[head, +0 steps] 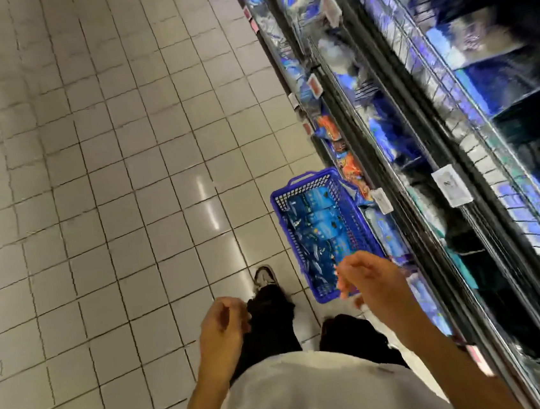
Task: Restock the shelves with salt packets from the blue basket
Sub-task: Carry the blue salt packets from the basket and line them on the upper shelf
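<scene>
- Shelves [422,141]: wire racks running along the right-hand side, beyond the right hand; contents blurred.
- Blue basket [314,193]: on the floor just ahead of the right hand, long axis pointing away from the person.
- Salt packets [318,229]: blue, filling the basket.
- Right hand [369,277]: nearer, over the basket's near end, loosely curled, empty.
- Left hand [222,322]: farther off, loosely curled, holding nothing.
</scene>
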